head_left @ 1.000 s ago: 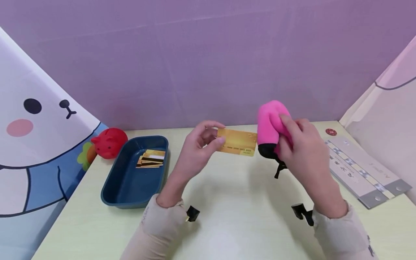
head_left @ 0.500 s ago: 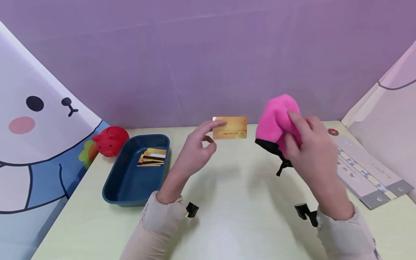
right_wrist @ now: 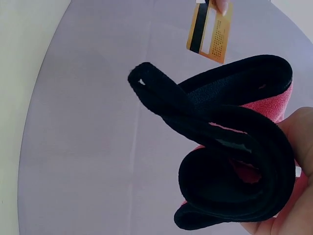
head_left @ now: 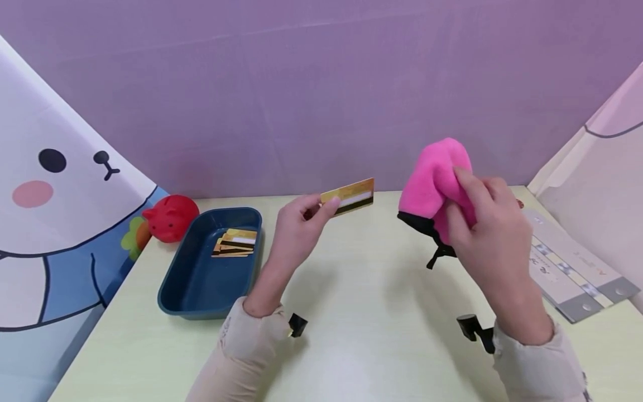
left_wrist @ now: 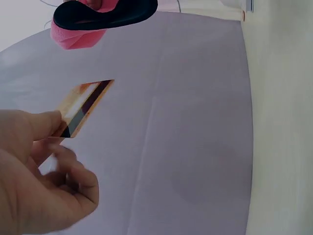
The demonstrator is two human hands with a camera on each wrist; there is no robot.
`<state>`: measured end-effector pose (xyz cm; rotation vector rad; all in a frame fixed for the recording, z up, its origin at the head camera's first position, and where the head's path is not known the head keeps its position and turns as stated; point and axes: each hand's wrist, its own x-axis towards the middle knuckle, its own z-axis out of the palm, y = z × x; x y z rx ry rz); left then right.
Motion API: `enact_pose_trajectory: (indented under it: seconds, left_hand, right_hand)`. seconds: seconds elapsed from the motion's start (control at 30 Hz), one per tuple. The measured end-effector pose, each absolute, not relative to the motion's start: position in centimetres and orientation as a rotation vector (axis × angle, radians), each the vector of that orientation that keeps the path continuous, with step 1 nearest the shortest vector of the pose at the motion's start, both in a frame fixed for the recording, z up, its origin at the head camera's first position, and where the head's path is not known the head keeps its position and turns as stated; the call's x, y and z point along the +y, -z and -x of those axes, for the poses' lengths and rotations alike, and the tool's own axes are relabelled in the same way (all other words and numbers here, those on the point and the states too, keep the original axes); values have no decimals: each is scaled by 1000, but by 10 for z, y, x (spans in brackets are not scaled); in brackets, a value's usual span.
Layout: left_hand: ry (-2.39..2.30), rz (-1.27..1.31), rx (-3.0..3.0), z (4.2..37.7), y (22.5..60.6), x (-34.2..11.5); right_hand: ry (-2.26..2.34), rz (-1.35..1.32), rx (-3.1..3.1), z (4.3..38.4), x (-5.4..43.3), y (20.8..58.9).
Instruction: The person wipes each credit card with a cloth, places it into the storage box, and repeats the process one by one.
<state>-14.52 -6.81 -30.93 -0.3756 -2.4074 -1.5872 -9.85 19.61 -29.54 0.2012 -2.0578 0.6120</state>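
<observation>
My left hand (head_left: 296, 226) pinches a gold bank card (head_left: 351, 196) by one end, between thumb and fingers. The card's back, with a dark stripe and a white strip, faces the head camera. In the left wrist view the thumb lies on the card (left_wrist: 83, 108), and the pink thing hangs beyond it. My right hand (head_left: 494, 223) grips a folded pink fleece thing with black edging (head_left: 434, 181). Its black-edged opening and a small black loop (right_wrist: 154, 88) show in the right wrist view. Card and fleece are apart, both held above the table.
A blue tray (head_left: 181, 312) stands at left with several gold cards (head_left: 236, 243) inside. Behind its left edge sits a red piggy bank (head_left: 173, 218). A grey flat folder (head_left: 577, 257) lies at right, partly behind my right hand. A purple cloth wall (head_left: 321, 100) closes the back.
My left hand has flipped the card from its numbered front to its striped back and drawn it left and up. My right hand has moved the pink fleece thing right and up.
</observation>
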Motion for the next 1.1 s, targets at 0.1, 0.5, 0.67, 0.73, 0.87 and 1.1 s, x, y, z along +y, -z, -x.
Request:
enact_pose_trajectory:
  seconds: [0.1,0.5,0.67,0.73,0.87,1.1]
  left_hand:
    - [1632,383,-2395,145,309,-65]
    - [1825,507,-2171,139,320,-42]
    - [1826,582,-2153,133,322,-35]
    - [1833,615,-2164,129,322,-32]
    - [1812,668,-2227,123,322,-28]
    - [1719,783,-2265,120,318,-28]
  right_hand:
    - [-612,-211,-2043,98,194,295]
    - [-584,-326,-2032,89,178,292]
    - [-570,-413,-2027,86,168,293]
    - [-551,-468,-2039,86,163,296]
    - [-484,-565,-2089,86,154,302]
    - [-488,-538,-2115,85,153,305]
